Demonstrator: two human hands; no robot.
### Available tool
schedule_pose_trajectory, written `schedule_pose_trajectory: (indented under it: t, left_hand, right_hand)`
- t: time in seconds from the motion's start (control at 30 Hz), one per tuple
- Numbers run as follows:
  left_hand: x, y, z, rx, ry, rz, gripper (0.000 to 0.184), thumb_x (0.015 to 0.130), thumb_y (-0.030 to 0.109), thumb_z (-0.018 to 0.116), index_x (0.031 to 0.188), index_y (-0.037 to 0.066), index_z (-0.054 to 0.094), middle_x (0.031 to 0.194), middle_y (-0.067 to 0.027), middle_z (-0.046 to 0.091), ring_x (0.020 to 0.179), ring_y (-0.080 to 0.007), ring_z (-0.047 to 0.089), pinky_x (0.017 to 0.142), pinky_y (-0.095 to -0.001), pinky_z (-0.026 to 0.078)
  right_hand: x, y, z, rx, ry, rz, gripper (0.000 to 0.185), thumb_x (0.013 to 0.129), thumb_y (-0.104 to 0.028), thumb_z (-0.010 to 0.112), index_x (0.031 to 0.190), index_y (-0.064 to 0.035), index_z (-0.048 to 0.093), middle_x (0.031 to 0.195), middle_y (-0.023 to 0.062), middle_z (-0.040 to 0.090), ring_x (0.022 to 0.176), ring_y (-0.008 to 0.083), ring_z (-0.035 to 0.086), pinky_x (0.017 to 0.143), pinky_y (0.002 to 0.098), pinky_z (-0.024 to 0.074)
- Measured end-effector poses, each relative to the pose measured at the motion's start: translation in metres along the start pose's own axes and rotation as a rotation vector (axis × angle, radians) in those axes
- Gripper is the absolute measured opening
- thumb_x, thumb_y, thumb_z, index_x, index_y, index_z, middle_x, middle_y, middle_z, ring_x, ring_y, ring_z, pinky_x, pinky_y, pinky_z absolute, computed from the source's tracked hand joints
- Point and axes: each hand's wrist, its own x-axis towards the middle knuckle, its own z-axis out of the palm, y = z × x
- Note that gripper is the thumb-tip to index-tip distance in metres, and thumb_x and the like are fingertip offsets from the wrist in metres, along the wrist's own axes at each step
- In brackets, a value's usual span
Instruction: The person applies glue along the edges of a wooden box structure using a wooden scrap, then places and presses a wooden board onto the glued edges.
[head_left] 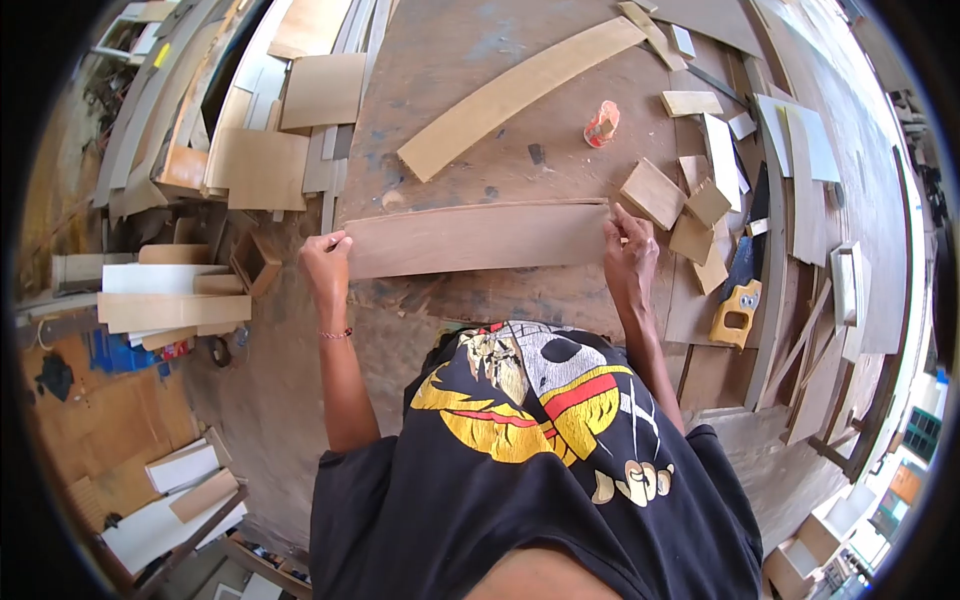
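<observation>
A long, flat brown wooden board [478, 240] spans the space between my two hands, close to the near edge of the workbench [460, 190]. Its left end is pinched in my left hand [326, 262], thumb on top. My right hand [630, 245] grips the other end with the fingers closed round its edge. Beyond it, a second lighter strip of board [520, 95] lies slantwise on the bench. A small red-and-white container [602, 124] sits to the right of that strip.
Wooden offcut blocks [653, 194] are scattered right of my right hand. A handsaw with a yellow handle [736, 314] lies beside them. Stacked boards [262, 165] line the left side, and more panels [805, 180] lean at the right.
</observation>
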Motion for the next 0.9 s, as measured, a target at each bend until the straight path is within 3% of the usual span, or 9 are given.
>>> schedule_pose_trajectory:
  t: [0.13, 0.2, 0.3, 0.4, 0.63, 0.9]
  left_hand:
    - [-0.001, 0.000, -0.001, 0.006, -0.012, -0.021, 0.021, 0.070, 0.007, 0.071, 0.089, -0.003, 0.069, 0.092, -0.0190, 0.067, 0.080, -0.0256, 0.066, 0.074, -0.0321, 0.051]
    - [-0.004, -0.007, 0.006, -0.118, 0.019, -0.055, 0.023, 0.072, 0.008, 0.070, 0.092, -0.004, 0.068, 0.093, -0.0186, 0.067, 0.082, -0.0237, 0.066, 0.075, -0.0314, 0.051]
    - [-0.011, -0.020, 0.007, -0.245, 0.077, -0.066, 0.025, 0.076, 0.009, 0.068, 0.097, -0.006, 0.067, 0.095, -0.0181, 0.067, 0.085, -0.0208, 0.066, 0.076, -0.0304, 0.051]
    - [-0.020, -0.025, -0.005, -0.196, 0.030, -0.078, 0.026, 0.079, 0.010, 0.066, 0.100, -0.006, 0.066, 0.095, -0.0181, 0.068, 0.084, -0.0197, 0.066, 0.076, -0.0298, 0.050]
    - [-0.039, 0.021, -0.024, 0.040, -0.094, -0.200, 0.023, 0.081, 0.010, 0.066, 0.099, -0.004, 0.067, 0.091, -0.0171, 0.069, 0.082, -0.0183, 0.066, 0.074, -0.0281, 0.050]
    - [-0.034, -0.013, -0.007, -0.117, -0.058, -0.154, 0.022, 0.080, 0.008, 0.065, 0.098, -0.004, 0.067, 0.089, -0.0172, 0.069, 0.079, -0.0190, 0.066, 0.073, -0.0284, 0.050]
  right_hand:
    - [0.003, 0.006, -0.001, 0.069, 0.013, 0.023, 0.029, 0.082, -0.007, 0.060, 0.110, 0.0012, 0.062, 0.091, 0.0165, 0.062, 0.083, 0.0245, 0.063, 0.075, 0.0328, 0.0480]
    - [0.005, 0.017, 0.000, 0.100, 0.050, 0.009, 0.027, 0.083, -0.011, 0.063, 0.109, -0.0038, 0.065, 0.089, 0.0111, 0.065, 0.077, 0.0154, 0.062, 0.070, 0.0286, 0.0491]
    - [0.005, 0.022, -0.006, 0.141, 0.021, 0.062, 0.024, 0.081, -0.008, 0.064, 0.104, -0.0011, 0.066, 0.088, 0.0141, 0.067, 0.077, 0.0194, 0.063, 0.073, 0.0300, 0.0491]
    - [0.004, 0.024, -0.011, 0.166, -0.049, 0.165, 0.022, 0.079, -0.010, 0.067, 0.100, -0.0022, 0.069, 0.087, 0.0132, 0.068, 0.074, 0.0168, 0.063, 0.070, 0.0292, 0.0494]
    - [0.000, 0.033, -0.004, 0.238, -0.098, 0.134, 0.025, 0.078, -0.011, 0.069, 0.101, -0.0033, 0.069, 0.088, 0.0115, 0.068, 0.075, 0.0143, 0.062, 0.070, 0.0277, 0.0492]
    - [0.001, 0.030, -0.005, 0.239, -0.083, 0.137, 0.025, 0.078, -0.009, 0.067, 0.102, -0.0030, 0.068, 0.088, 0.0113, 0.067, 0.076, 0.0159, 0.063, 0.070, 0.0274, 0.0487]
